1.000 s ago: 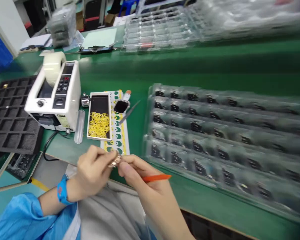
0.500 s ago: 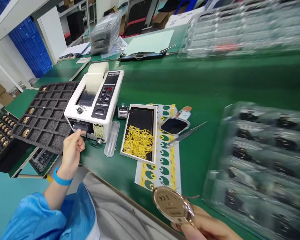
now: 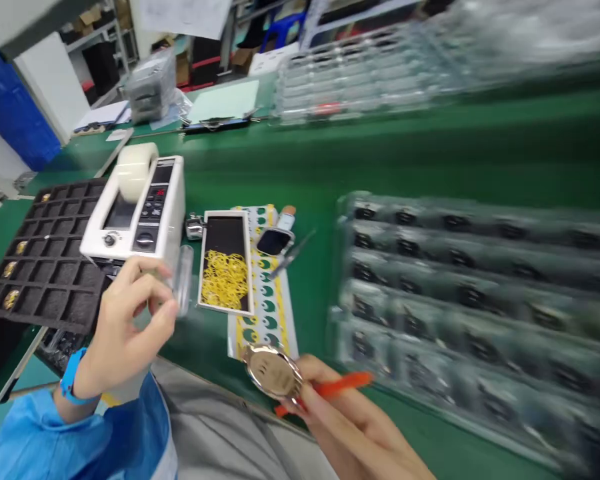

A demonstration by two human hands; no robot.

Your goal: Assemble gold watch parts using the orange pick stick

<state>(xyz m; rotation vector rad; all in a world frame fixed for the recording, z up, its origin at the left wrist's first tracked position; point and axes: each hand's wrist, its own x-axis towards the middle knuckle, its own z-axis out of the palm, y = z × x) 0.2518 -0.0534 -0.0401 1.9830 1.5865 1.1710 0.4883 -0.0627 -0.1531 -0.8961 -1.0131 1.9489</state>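
A round metal case [image 3: 273,372] sat pinched in the right hand [image 3: 360,427] above the near edge of the green table [image 3: 313,300].
The right thumb and fingers gripped the case at its near-right end, flat printed back showing, with an orange strip [image 3: 344,385] tucked through the same hand. The left hand [image 3: 133,320] hung just in front of the tape dispenser [image 3: 173,213], fingers curled and thumb bent toward them; whether it pinched anything could not be told. Between the dispenser and the case, a white-rimmed tray [image 3: 225,233] held yellow rings [image 3: 224,280] and overlapped a patterned sheet [image 3: 285,320], where a smartwatch [image 3: 275,241] and tweezers [image 3: 294,255] lay. A dark foam tray [image 3: 55,270] was at left, a clear compartment tray [image 3: 341,267] at right, its contents blurred.
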